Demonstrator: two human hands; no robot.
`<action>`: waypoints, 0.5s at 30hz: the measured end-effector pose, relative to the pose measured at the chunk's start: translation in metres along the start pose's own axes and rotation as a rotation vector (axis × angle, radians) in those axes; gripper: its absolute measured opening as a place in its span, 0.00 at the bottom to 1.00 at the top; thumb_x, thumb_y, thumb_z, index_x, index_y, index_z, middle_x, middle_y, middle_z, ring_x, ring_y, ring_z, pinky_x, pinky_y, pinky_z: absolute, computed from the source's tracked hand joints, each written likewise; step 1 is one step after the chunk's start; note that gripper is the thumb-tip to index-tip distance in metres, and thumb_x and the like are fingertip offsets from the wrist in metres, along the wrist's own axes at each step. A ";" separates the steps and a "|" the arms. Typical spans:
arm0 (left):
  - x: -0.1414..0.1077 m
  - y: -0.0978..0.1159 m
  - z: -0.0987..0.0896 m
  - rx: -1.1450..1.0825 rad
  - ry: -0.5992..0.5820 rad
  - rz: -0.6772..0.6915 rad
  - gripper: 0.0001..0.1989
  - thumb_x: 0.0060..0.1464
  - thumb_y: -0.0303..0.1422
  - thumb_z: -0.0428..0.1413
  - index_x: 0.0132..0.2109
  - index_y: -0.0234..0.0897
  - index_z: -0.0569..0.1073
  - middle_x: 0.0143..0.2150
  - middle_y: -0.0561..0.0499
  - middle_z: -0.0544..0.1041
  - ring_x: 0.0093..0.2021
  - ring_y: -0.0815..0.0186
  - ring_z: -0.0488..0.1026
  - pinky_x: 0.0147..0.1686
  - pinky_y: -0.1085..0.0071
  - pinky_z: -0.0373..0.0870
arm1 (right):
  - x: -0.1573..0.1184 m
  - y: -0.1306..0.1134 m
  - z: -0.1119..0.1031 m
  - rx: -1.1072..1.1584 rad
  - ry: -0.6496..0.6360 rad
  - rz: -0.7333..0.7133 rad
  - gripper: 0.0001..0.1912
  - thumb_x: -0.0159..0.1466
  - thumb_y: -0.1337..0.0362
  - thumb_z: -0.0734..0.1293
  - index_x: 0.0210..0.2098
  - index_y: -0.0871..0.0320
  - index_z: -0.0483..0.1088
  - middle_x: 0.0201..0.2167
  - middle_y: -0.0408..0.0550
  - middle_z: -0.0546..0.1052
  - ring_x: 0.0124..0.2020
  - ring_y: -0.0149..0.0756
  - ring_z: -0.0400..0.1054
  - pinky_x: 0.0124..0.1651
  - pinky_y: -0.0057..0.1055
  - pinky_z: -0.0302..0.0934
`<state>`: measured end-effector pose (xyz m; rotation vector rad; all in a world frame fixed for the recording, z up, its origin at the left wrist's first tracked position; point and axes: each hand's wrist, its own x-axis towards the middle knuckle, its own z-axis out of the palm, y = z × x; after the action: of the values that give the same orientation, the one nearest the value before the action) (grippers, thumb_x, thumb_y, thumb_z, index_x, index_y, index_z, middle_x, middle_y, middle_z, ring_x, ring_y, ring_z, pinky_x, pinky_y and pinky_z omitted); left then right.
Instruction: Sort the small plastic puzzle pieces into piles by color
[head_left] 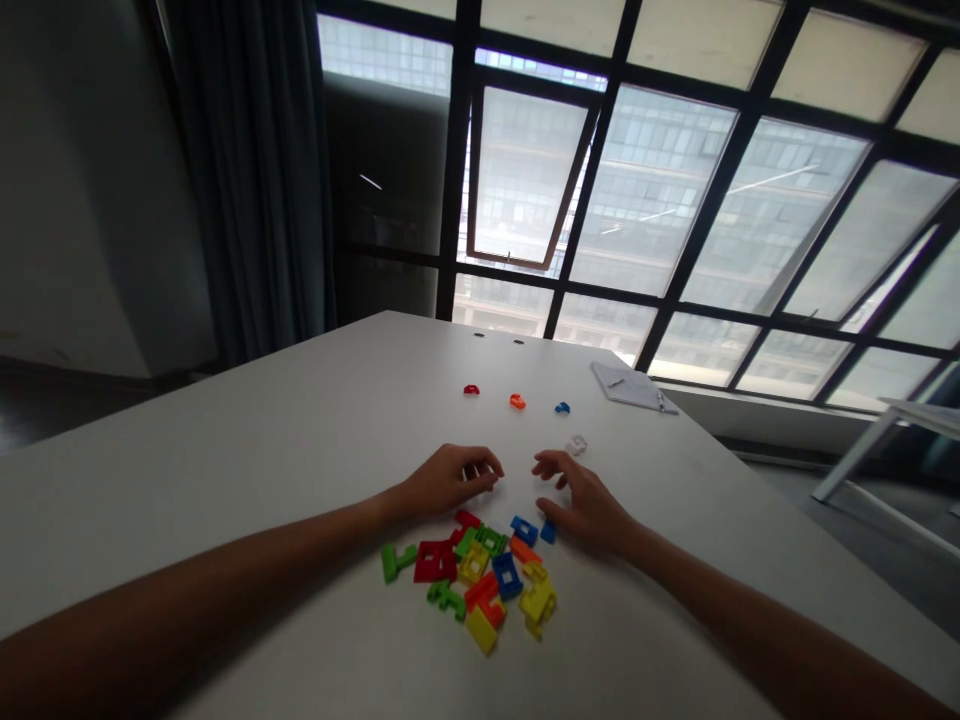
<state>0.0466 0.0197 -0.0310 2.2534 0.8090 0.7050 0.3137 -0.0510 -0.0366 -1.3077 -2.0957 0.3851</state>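
Loosely curled above the white table, my left hand (452, 478) has nothing visible in it. My right hand (585, 505) faces it across a small gap, thumb and fingers apart and nothing between them. Just in front of me, below both hands, lies a loose heap of coloured plastic pieces with notches and square holes. Among them are a red piece (435, 562), a green piece (447, 600), a blue piece (508, 576), and a yellow piece (538, 598). A small blue piece (548, 532) lies close beside my right thumb. Past my right fingertips rests a whitish clear piece (576, 444).
Farther back on the white table (300, 440) a small red piece (471, 390), an orange piece (517, 401) and a blue piece (562, 408) stand spaced in a row. Paper sheets (630, 385) with pens lie at the right edge. Windows and a dark curtain (255, 180) are behind.
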 end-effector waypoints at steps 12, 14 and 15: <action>0.001 0.002 0.002 -0.007 0.008 -0.006 0.16 0.62 0.43 0.55 0.48 0.39 0.80 0.38 0.49 0.79 0.36 0.63 0.74 0.35 0.71 0.70 | 0.011 -0.005 -0.032 -0.056 -0.336 -0.038 0.09 0.65 0.65 0.67 0.44 0.55 0.77 0.38 0.48 0.79 0.37 0.38 0.72 0.41 0.34 0.68; 0.001 0.001 0.002 -0.005 0.025 -0.012 0.15 0.62 0.42 0.55 0.51 0.41 0.78 0.39 0.49 0.80 0.36 0.63 0.75 0.36 0.70 0.71 | 0.021 -0.003 -0.026 -0.012 -0.246 0.027 0.10 0.64 0.63 0.69 0.45 0.56 0.75 0.37 0.47 0.79 0.35 0.36 0.72 0.39 0.33 0.68; 0.001 0.000 0.002 -0.010 0.032 -0.015 0.16 0.62 0.42 0.56 0.53 0.42 0.77 0.41 0.49 0.80 0.37 0.63 0.76 0.36 0.70 0.71 | 0.026 -0.003 -0.022 0.026 -0.211 0.050 0.11 0.64 0.63 0.69 0.46 0.56 0.74 0.37 0.47 0.79 0.35 0.36 0.72 0.38 0.32 0.68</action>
<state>0.0492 0.0194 -0.0319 2.2303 0.8351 0.7377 0.3181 -0.0311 -0.0093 -1.3568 -2.2248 0.5935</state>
